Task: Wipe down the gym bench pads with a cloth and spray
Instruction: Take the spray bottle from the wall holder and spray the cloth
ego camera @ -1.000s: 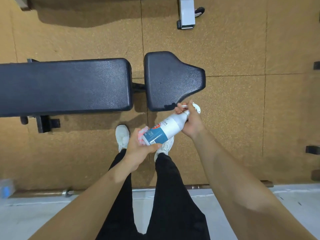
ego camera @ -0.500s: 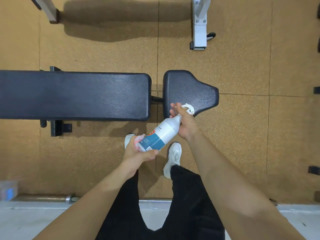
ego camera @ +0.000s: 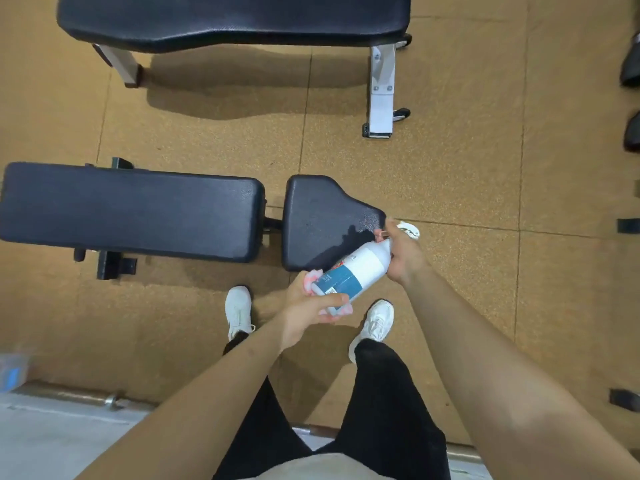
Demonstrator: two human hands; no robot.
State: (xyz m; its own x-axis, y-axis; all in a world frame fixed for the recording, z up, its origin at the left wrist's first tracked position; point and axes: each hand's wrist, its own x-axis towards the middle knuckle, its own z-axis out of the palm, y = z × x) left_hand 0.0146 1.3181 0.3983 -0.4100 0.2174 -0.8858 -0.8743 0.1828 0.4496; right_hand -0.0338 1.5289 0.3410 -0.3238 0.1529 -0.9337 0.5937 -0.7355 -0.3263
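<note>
A white spray bottle (ego camera: pixel 360 268) with a teal label lies slanted between my hands, over the near corner of the small black seat pad (ego camera: pixel 318 216). My left hand (ego camera: pixel 311 303) grips the bottle's base together with a pink cloth (ego camera: pixel 341 310) bunched in the palm. My right hand (ego camera: pixel 401 252) grips the bottle's neck and white spray head (ego camera: pixel 409 230). The long black back pad (ego camera: pixel 131 211) of the same bench stretches to the left.
A second black bench (ego camera: pixel 232 19) on white legs stands farther back. My white shoes (ego camera: pixel 239 311) are on the tan rubber floor (ego camera: pixel 450 174) just in front of the bench. A steel bar (ego camera: pixel 86 398) lies along the floor edge at lower left. Dark weights (ego camera: pixel 631 67) sit at the right edge.
My view has tilted up and pulled back, bringing the second bench into sight. Both hands keep their hold on the bottle, which sits a little further right over the seat pad's corner.
</note>
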